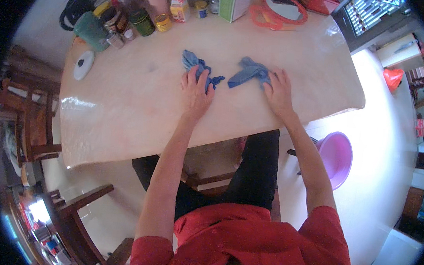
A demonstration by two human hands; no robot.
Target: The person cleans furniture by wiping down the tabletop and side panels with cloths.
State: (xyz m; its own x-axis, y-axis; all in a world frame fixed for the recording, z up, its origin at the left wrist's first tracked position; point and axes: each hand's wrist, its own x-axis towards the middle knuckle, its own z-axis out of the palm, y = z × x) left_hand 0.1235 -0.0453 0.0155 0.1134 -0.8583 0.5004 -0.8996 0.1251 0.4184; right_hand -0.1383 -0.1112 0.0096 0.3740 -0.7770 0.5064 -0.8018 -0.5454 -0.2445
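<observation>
Two crumpled blue cloths lie apart on a table covered with a glossy clear sheet (125,127). My left hand (197,93) is palm down on the left cloth (192,59), its fingers curled over the fabric. A darker twisted end of that cloth sticks out to the right of my fingers. With its fingertips, my right hand (280,93) grips the right end of the other cloth (250,74). That cloth stretches leftward, its darker tip pointing toward my left hand. My palms hide the undersides of both grips.
Jars and bottles, among them a green container (91,31), crowd the table's far left. A white lid (84,65) lies nearby. Along the back stand a green-and-white box (234,4) and a red-framed mirror (285,7). A pink basin (336,160) is at right; wooden chairs (39,122) are left.
</observation>
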